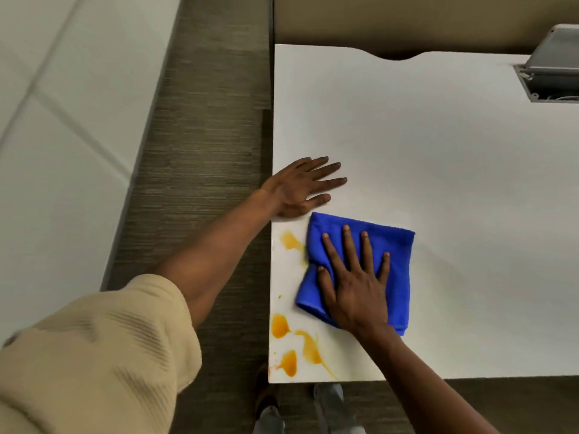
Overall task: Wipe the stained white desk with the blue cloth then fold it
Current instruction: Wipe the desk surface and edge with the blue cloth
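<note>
Folded blue cloth (360, 245), long axis near-to-far, under flat open right hand (354, 286); left hand (300, 186) likewise splayed.

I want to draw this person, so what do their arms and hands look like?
The left arm has a loose cream ribbed sleeve pushed up near the elbow. The right arm shows no sleeve. Both the left hand and right hand are bare: no gloves, rings or watch visible.

The grey box (554, 64) and white desk (470, 183) run off the right edge.
</note>
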{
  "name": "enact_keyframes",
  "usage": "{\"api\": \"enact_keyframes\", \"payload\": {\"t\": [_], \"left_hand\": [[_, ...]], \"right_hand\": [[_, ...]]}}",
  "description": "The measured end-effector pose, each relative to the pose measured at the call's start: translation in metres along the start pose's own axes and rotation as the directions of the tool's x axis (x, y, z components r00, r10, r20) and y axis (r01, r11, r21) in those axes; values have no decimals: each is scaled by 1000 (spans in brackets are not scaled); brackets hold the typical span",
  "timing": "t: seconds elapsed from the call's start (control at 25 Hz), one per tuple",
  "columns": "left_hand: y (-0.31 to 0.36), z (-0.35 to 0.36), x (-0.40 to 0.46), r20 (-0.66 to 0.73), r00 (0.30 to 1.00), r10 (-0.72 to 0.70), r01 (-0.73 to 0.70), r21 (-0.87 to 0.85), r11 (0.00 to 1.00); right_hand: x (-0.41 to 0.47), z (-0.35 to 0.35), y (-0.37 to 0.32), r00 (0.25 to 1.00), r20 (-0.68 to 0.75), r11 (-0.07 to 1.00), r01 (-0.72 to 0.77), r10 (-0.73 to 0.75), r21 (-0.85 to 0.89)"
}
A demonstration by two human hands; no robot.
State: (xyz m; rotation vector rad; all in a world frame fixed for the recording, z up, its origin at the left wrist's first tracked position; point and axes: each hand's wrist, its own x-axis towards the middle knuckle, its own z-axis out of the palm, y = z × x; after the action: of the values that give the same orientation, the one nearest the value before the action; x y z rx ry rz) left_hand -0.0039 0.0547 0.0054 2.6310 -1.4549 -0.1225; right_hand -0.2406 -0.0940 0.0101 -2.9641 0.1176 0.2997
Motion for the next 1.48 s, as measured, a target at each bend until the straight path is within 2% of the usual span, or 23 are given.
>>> {"api": "enact_keyframes", "payload": {"t": [0.2,0.32,0.36,0.4,0.48,0.56,0.64,0.72,0.76,0.8,0.92,1.0,1.12,1.32,1.4,1.48], "left_hand": [[3,-5,-3,16,1000,-22,23,-11,1000],[5,-5,-4,20,999,-35,36,-7,999],[5,-5,-4,22,999,-34,35,-11,999],[4,-6,-3,25,999,-32,32,-14,999],[4,-8,-3,27,999,-34,34,-18,999],[5,-10,-3,28,999,-40,41,-15,999],[7,-11,-4,31,998,-46,46,-16,999],[8,-12,-6,33,998,-52,53,-27,998],[8,-12,-6,34,998,-58,59,-29,998],[7,-12,-6,38,997,-64,65,-29,997],[6,-10,-5,38,998,-54,55,-28,998],[6,-10,-3,40,998,-51,52,-11,999],[8,-13,-3,43,997,-64,64,0,998],[11,-14,-8,49,996,-75,75,-6,997],[9,-14,-7,47,996,-70,70,-11,997],[8,-11,-7,35,997,-65,65,-8,998]], "right_hand": [[-9,6,-21,972,38,973,232,-233,6],[-22,4,6,870,49,869,492,-490,-41],[-17,3,11,859,50,858,511,-509,-52],[-9,2,9,879,44,877,478,-476,-54],[10,0,-12,953,21,953,301,-301,-25],[21,-1,-36,980,25,980,200,-200,-4],[19,0,-36,952,48,952,305,-304,-24],[9,1,-11,856,84,857,514,-510,-34],[7,-1,3,812,101,815,579,-574,-27],[8,-3,14,804,105,807,591,-586,-21],[23,-6,18,920,36,919,392,-391,-34],[29,-5,0,962,12,962,271,-271,-33],[21,1,-22,973,13,973,229,-228,-23],[-27,10,-1,905,51,904,424,-422,-46],[-40,7,32,937,18,936,349,-348,-46],[-39,-3,60,984,-8,983,178,-178,-43]]}}
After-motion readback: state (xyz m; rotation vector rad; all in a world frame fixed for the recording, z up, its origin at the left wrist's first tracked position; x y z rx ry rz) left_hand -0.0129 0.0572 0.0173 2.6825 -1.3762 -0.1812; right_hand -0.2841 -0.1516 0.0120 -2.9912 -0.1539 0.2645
